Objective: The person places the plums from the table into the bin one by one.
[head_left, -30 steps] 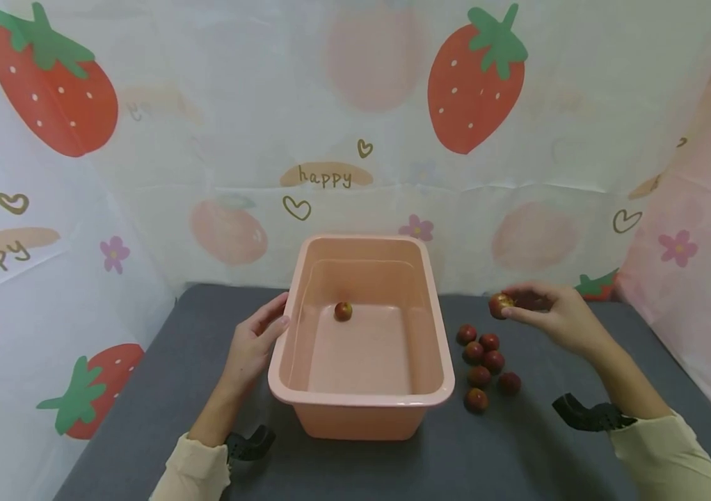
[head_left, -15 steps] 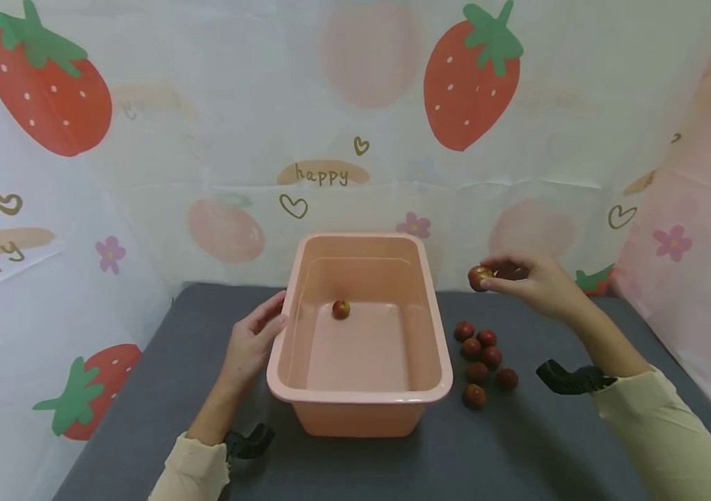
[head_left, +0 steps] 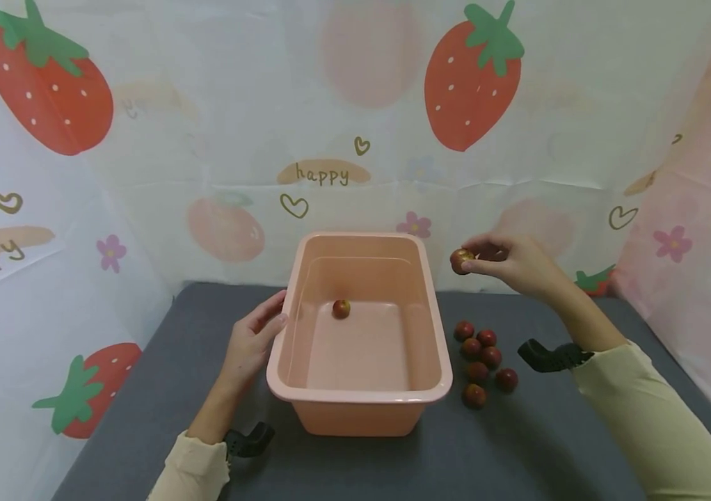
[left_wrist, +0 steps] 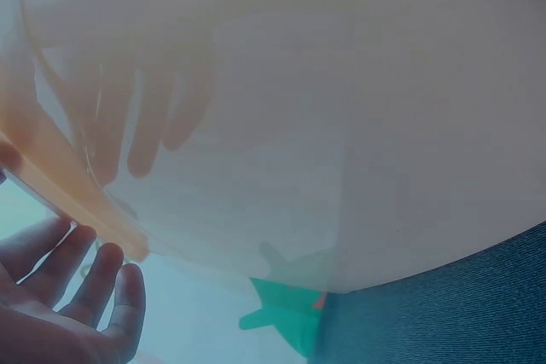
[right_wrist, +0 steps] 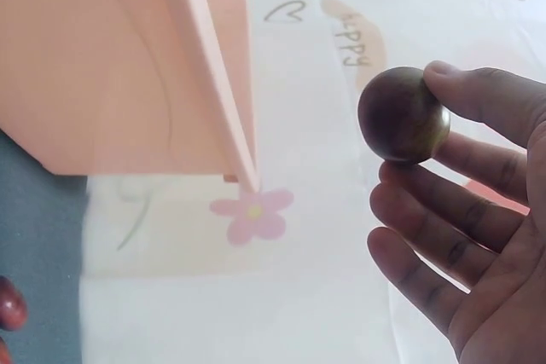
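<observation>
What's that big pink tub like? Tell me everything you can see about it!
The tub is peachy pink and looks like smooth, shiny plastic. It is a deep, open-topped rectangle with rounded corners, a wide rim and walls that narrow toward the bottom. It stands upright on the dark grey table. One small reddish fruit lies inside, toward the far end of its floor. The person's left hand touches the left side of its rim.

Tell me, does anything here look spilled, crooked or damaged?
Nothing stands out. The pink basin stands upright with one plum-like fruit inside; the right hand holds another fruit. Seven loose fruits lie grouped beside the basin, with no visible damage.
</observation>
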The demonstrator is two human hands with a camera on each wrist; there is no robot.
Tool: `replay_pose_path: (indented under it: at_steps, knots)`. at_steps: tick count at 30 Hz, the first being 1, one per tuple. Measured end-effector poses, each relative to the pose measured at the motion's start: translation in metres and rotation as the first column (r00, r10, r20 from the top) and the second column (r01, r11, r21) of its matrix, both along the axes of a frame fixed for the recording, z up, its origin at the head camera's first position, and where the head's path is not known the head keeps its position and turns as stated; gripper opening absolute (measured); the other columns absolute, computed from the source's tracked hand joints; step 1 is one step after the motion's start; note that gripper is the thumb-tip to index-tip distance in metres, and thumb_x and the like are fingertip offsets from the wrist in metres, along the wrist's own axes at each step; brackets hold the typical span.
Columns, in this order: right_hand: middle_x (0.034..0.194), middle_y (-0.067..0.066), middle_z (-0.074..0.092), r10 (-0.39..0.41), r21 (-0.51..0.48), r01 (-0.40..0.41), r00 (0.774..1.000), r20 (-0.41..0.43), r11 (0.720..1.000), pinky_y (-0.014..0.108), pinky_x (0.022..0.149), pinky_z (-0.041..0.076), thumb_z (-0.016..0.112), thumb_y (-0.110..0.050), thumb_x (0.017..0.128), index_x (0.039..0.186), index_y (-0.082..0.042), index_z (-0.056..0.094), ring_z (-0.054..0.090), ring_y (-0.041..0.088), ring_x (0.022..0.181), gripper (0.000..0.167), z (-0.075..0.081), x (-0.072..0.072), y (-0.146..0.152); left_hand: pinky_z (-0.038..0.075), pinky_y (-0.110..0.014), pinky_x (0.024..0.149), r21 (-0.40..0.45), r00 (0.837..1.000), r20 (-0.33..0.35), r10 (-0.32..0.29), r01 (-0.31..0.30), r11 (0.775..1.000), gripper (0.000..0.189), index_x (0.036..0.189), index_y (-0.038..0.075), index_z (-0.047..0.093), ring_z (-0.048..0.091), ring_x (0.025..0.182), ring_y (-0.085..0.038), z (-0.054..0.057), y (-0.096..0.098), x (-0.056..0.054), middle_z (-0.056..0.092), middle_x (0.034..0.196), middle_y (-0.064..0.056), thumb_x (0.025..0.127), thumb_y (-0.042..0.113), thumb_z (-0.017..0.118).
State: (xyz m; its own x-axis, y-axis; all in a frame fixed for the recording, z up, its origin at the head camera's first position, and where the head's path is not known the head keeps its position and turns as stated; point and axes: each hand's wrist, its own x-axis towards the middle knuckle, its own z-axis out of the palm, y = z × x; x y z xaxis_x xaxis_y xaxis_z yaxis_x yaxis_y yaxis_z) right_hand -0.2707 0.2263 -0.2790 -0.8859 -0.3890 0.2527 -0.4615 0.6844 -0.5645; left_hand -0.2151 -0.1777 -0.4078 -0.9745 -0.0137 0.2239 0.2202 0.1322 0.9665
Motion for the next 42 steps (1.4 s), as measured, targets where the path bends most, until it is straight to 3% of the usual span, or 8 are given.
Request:
replay_pose_path:
  at_steps: [5,14,21,35,42]
  knots:
    - [0.104,0.012,0.072,0.025,0.02,-0.025,1.0,-0.011,0.999,0.022,0.077,0.052,0.071,-0.028,0.089,0.116,-0.006,0.068,0.067,0.024,0.092,0.035,0.002,-0.009,-0.007,0.05,-0.012,0.089,-0.003,1.0,-0.005,-0.003,0.003,1.0,0.048,0.144,0.007,0.048,0.056,0.115,0.002,-0.001,0.0,0.0,0.052,0.144,-0.015,0.098,0.02,0.059]
    - [0.105,0.012,0.072,0.051,0.06,-0.05,0.999,-0.016,0.997,0.029,0.075,0.053,0.072,-0.03,0.089,0.117,-0.007,0.068,0.065,0.023,0.091,0.037,0.006,-0.022,-0.022,0.05,-0.011,0.088,-0.012,1.0,-0.004,-0.001,0.001,1.0,0.049,0.144,0.007,0.048,0.057,0.115,0.003,-0.002,-0.001,-0.002,0.052,0.145,-0.015,0.098,0.021,0.058]
    - [0.104,0.01,0.071,0.044,0.034,-0.044,0.999,-0.003,0.998,0.03,0.074,0.051,0.072,-0.028,0.088,0.116,-0.008,0.069,0.064,0.021,0.092,0.034,0.012,-0.028,-0.038,0.05,-0.012,0.088,-0.01,1.0,0.0,0.0,0.0,1.0,0.049,0.143,0.008,0.048,0.057,0.113,0.005,-0.004,-0.002,-0.002,0.052,0.144,-0.014,0.098,0.021,0.059]
    - [0.101,0.012,0.072,0.066,-0.024,-0.064,0.996,0.055,0.998,0.03,0.079,0.05,0.073,-0.029,0.088,0.113,-0.006,0.07,0.065,0.021,0.092,0.034,0.012,-0.048,-0.066,0.05,-0.012,0.087,-0.006,1.0,-0.017,0.007,-0.007,1.0,0.048,0.143,0.007,0.049,0.058,0.109,0.007,-0.004,0.001,-0.003,0.054,0.142,-0.016,0.098,0.02,0.059]
    - [0.104,0.012,0.072,0.073,-0.015,-0.073,0.995,0.061,0.997,0.039,0.087,0.054,0.073,-0.028,0.088,0.113,-0.006,0.07,0.066,0.022,0.094,0.034,0.01,-0.058,-0.09,0.05,-0.013,0.089,-0.031,1.0,-0.017,-0.007,0.007,0.999,0.05,0.145,0.009,0.047,0.056,0.112,0.007,-0.005,-0.001,-0.003,0.052,0.145,-0.014,0.098,0.023,0.059]
